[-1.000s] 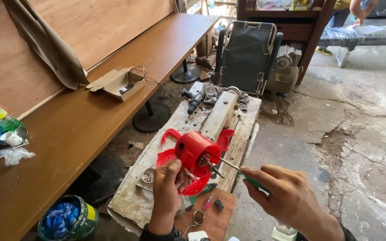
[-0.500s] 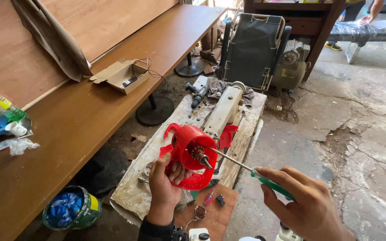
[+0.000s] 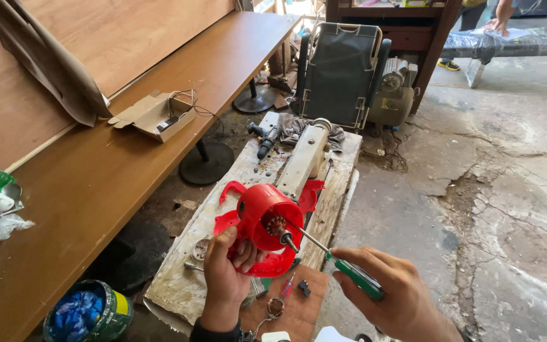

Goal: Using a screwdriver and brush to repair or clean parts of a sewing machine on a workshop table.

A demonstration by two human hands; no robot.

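Observation:
My left hand [image 3: 225,276] grips a red plastic fan motor housing [image 3: 262,227] from below, its open end turned toward me with a small metal shaft and windings showing inside. In my right hand [image 3: 395,297] is a green-handled screwdriver [image 3: 352,273], its metal tip reaching into the housing's opening. The housing is held over a worn wooden board [image 3: 242,190] on the floor.
A cream metal machine body [image 3: 306,156] and a dark drill [image 3: 267,139] lie on the board. A small red screwdriver [image 3: 289,284] rests near my wrists. A long wooden bench [image 3: 128,164] with a cardboard box [image 3: 154,114] runs left; a paint can [image 3: 88,314] stands below.
The view has shifted slightly. My right hand has drawn nearer, and the screwdriver tip now sits at the centre of the red housing, which my left hand keeps holding.

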